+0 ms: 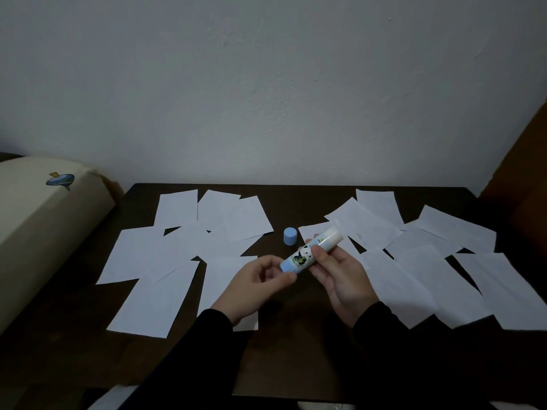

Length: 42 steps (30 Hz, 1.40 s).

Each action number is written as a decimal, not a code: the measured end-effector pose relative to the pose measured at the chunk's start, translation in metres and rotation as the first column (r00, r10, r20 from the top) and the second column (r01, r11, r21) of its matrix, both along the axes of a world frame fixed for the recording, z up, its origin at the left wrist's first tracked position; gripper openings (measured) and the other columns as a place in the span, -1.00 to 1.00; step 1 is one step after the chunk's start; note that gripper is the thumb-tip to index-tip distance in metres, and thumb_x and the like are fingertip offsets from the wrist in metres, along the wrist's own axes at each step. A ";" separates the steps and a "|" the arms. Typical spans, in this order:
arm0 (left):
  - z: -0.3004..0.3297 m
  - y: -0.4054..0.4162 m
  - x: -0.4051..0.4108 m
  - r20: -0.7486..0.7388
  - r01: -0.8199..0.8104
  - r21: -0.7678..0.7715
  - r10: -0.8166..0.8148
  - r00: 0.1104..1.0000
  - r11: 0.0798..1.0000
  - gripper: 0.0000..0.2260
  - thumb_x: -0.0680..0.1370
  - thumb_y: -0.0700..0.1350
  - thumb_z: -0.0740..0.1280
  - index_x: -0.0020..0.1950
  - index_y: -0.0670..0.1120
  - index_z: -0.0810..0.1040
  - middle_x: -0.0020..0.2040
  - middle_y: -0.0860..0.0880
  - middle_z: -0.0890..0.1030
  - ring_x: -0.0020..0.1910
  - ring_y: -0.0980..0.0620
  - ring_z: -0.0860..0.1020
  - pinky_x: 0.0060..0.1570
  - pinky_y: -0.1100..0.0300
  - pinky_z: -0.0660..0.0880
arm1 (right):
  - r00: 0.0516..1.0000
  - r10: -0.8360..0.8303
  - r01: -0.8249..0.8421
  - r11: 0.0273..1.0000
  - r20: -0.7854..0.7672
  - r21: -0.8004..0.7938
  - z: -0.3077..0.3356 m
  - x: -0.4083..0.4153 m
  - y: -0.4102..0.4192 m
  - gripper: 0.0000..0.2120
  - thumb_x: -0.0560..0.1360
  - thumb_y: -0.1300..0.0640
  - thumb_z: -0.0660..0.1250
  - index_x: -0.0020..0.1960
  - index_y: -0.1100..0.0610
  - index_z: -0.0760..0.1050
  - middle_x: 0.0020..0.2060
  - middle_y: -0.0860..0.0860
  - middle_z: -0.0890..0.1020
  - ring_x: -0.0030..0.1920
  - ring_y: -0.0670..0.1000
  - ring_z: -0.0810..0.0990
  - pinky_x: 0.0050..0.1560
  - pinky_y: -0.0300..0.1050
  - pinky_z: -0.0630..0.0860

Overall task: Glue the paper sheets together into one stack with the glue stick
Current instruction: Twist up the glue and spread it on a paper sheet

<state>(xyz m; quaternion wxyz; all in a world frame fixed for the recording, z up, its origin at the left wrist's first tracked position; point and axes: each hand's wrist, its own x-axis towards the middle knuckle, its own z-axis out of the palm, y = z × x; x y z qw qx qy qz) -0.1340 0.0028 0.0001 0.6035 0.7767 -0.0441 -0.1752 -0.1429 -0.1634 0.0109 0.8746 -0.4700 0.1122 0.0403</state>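
Right hand [340, 276] is gripping the barrel of the uncapped, panda-printed white-and-blue glue stick [310, 250] above the dark table [296, 335]; left hand [257, 285] is pinching its blue twist base. Judged step: extending glue. Small blue cap [290, 236] is standing just beyond. Next: coating one of the scattered white paper sheets [165, 261].

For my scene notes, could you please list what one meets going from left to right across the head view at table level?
Cream cushion → left paper sheets → left hand → blue cap → glue stick → right hand → right paper sheets.
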 end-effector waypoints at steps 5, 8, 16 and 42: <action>0.004 -0.004 -0.002 -0.255 0.063 -0.128 -0.094 0.962 0.990 -0.56 0.64 0.14 0.03 -0.03 -0.15 0.55 -0.32 -0.06 0.53 -0.45 0.09 0.34 -0.41 0.27 0.26 | 1.000 0.020 -0.020 0.999 -0.005 -0.026 -0.003 -0.002 0.002 -0.85 0.53 0.24 0.28 0.08 0.14 0.52 0.08 0.10 0.63 0.12 0.07 0.59 0.09 -0.07 0.55; 0.002 -0.003 0.000 -0.235 0.053 -0.144 -0.086 0.968 0.988 -0.58 0.63 0.12 0.08 -0.06 -0.18 0.55 -0.33 -0.06 0.50 -0.45 0.10 0.33 -0.42 0.29 0.26 | 1.000 0.014 -0.014 1.000 -0.006 -0.011 -0.003 -0.001 0.002 -0.82 0.53 0.24 0.27 0.13 0.17 0.52 0.09 0.11 0.63 0.13 0.07 0.59 0.11 -0.06 0.53; -0.002 0.000 0.002 -0.005 -0.040 0.005 0.040 0.999 0.999 -0.80 0.50 0.05 0.38 0.03 -0.03 0.61 -0.20 -0.01 0.62 -0.25 0.08 0.52 -0.23 0.23 0.46 | 1.000 -0.009 0.009 1.000 -0.009 -0.005 -0.005 0.001 0.002 -0.85 0.54 0.26 0.27 0.10 0.19 0.52 0.04 0.09 0.64 0.11 0.06 0.60 0.13 -0.05 0.53; 0.002 0.001 0.001 -0.065 -0.021 -0.100 0.015 0.998 0.995 -0.71 0.50 -0.02 0.38 0.05 -0.23 0.59 -0.34 0.01 0.53 -0.45 0.17 0.42 -0.42 0.35 0.33 | 1.000 -0.010 0.010 1.000 0.001 0.024 -0.006 0.002 0.001 -0.87 0.55 0.26 0.25 0.06 0.14 0.52 0.05 0.09 0.64 0.13 0.06 0.60 0.16 -0.02 0.52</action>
